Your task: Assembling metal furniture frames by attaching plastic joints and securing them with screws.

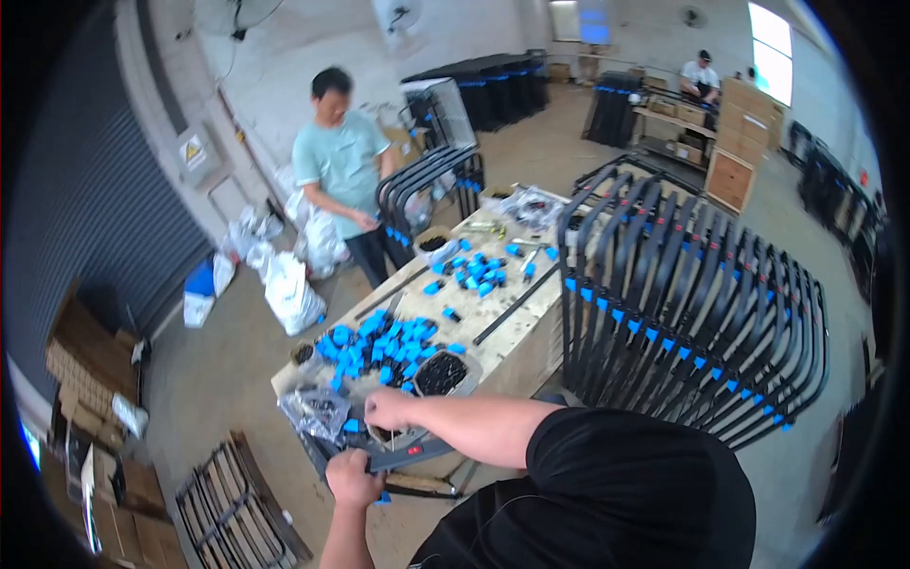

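Note:
At the near end of the table, my left hand point(354, 477) is closed around the end of a dark metal tube point(428, 449) with a small red mark on it. My right hand point(387, 410) reaches across just above the tube, its fingers pinched together; whatever they hold is too small to make out. A blue plastic piece point(353, 426) sits close to both hands. Beyond them lies a pile of blue plastic parts point(374, 343). Beside my right forearm stands an open box of small black parts point(443, 375). A clear plastic bag point(316, 414) rests left of my right hand.
Bent black tube frames point(692, 303) with blue fittings stand in a row to the right. Across the table point(517, 332), a person in a light green shirt point(341, 161) stands by more frames point(431, 185). White sacks point(287, 289), cartons point(95, 417) and a slatted frame point(242, 507) occupy the left floor.

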Demonstrator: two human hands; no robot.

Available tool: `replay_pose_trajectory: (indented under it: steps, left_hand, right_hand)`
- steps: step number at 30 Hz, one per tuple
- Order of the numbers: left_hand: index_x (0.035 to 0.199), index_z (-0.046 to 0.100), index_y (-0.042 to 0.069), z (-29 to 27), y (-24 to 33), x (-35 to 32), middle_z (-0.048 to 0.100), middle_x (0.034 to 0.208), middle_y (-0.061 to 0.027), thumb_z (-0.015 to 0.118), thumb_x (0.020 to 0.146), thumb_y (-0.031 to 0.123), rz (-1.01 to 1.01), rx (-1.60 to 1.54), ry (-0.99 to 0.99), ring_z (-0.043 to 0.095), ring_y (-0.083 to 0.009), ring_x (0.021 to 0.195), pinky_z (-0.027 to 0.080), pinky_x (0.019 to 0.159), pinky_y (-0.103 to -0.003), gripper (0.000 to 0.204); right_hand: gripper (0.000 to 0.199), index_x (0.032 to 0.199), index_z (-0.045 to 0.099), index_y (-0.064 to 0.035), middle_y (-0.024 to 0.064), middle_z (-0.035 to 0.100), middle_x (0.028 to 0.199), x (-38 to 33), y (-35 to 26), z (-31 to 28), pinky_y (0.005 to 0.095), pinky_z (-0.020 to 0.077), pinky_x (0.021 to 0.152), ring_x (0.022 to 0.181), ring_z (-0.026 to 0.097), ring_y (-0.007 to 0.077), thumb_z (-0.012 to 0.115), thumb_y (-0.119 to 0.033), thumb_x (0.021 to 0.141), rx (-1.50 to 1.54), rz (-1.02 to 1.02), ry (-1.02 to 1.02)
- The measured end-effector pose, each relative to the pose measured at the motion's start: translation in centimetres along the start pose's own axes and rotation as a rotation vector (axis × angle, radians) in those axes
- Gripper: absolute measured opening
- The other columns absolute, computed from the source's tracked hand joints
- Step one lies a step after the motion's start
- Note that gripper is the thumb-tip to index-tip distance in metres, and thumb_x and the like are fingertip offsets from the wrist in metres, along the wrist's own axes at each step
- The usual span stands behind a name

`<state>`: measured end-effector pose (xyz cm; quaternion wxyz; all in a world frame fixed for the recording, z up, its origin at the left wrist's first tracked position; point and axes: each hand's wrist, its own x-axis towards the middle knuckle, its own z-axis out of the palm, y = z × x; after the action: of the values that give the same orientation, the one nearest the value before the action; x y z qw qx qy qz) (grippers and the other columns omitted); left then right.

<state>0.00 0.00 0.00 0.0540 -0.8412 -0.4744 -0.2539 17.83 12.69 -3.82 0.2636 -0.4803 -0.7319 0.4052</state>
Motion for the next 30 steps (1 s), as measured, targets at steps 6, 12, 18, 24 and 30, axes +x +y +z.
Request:
replay_pose_trajectory:
  steps: [6, 12, 18, 24, 30]
  left_hand:
    - [0.075, 0.057, 0.006, -1.5, 4.0, -5.9, 0.060, 0.071, -0.0100, 0.079, 0.064, 0.014, -0.044, -0.297, 0.211, 0.060, -0.0263, 0.065, 0.048, 0.062, -0.040, 0.026]
    - [0.083, 0.060, 0.004, -1.9, 4.6, -12.7, 0.056, 0.072, -0.0061, 0.062, 0.078, -0.002, -0.421, -0.450, 0.266, 0.046, -0.0171, 0.069, 0.046, 0.067, -0.034, 0.008]
    - [0.080, 0.058, 0.003, -4.5, 15.6, -13.4, 0.053, 0.069, -0.0043, 0.068, 0.081, 0.002, -0.301, -0.560, 0.227, 0.044, -0.0152, 0.067, 0.044, 0.063, -0.035, 0.010]
    - [0.082, 0.060, 0.002, -7.1, 30.2, -14.5, 0.054, 0.068, -0.0094, 0.070, 0.076, 0.008, -0.077, -0.481, 0.027, 0.047, -0.0200, 0.062, 0.045, 0.062, -0.036, 0.013]
    - [0.084, 0.061, 0.003, -9.3, 40.9, -9.5, 0.054, 0.067, -0.0086, 0.072, 0.074, 0.007, 0.170, -0.673, -0.129, 0.049, -0.0207, 0.061, 0.046, 0.061, -0.036, 0.015]
  right_hand:
    - [0.029, 0.105, 0.066, -0.0021, 0.0108, 0.070, 0.086, -12.9, -3.2, -6.1, 0.0350, 0.0519, 0.073, 0.077, 0.066, 0.0189, 0.069, -0.028, 0.093, 0.382, -0.087, 0.364]
    - [0.038, 0.109, 0.064, -0.0053, 0.0135, 0.067, 0.095, -38.6, 1.3, -16.6, 0.0379, 0.0520, 0.081, 0.090, 0.064, 0.0238, 0.064, -0.041, 0.097, -0.100, 0.017, 0.160]
    - [0.040, 0.101, 0.070, -0.0049, 0.0140, 0.070, 0.089, -53.7, 7.6, -9.5, 0.0388, 0.0500, 0.075, 0.081, 0.065, 0.0250, 0.058, -0.043, 0.099, 0.266, 0.156, 0.803]
    - [0.038, 0.088, 0.068, 0.0003, 0.0134, 0.061, 0.073, -69.5, 12.0, -11.2, 0.0383, 0.0472, 0.069, 0.069, 0.056, 0.0214, 0.058, -0.035, 0.098, 0.324, 0.289, 1.167]
    - [0.039, 0.075, 0.063, -0.0011, -0.0013, 0.054, 0.066, -88.4, 2.2, -9.2, 0.0319, 0.0432, 0.062, 0.066, 0.049, 0.0091, 0.058, -0.032, 0.098, 0.502, 0.392, 1.469]
